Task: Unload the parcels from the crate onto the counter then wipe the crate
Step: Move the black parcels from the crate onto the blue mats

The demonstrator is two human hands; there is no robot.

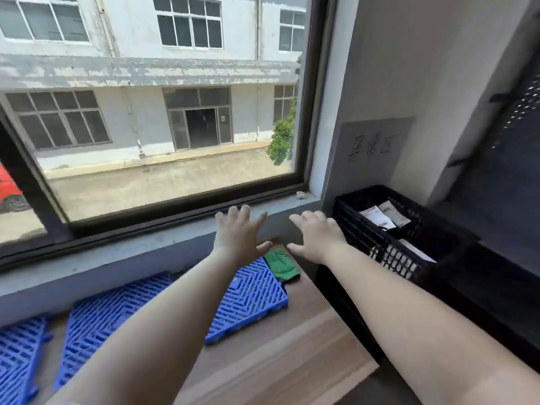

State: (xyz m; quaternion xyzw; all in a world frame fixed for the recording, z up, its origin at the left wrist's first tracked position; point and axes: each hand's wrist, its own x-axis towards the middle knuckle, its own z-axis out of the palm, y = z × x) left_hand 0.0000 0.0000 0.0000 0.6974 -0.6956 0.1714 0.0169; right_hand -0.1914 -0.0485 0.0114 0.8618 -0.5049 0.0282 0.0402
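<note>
We are looking down from the head camera, the only view we have. We are holding both arms out in front of us, over the wooden counter (292, 355). Our left hand (238, 236) is spread wide with straight fingers, holding nothing. Our right hand (317, 235) is spread the same way and is holding nothing too.

The black crate (388, 229) is sitting to the right of the counter, by the wall. Inside it we are seeing dark parcels (385, 216) with white labels on top. We cannot tell how many there are. A green cloth (282, 264) is lying on the counter, partly on a blue plastic mat (248, 299), just under our hands.

We think nothing is unloaded yet, so the lifting is what comes first.

What could go wrong? The parcels are lying down inside the crate, so our fingers may be catching on its wall as we reach in. The parcels look smooth, so one could be slipping from a weak grip. The mats and cloth are taking up room, so a parcel put near the counter's edge could be falling off.

The crate is just right of our right fingers (321, 216), near but not touching. The left fingers (233, 213) are farther away.
</note>
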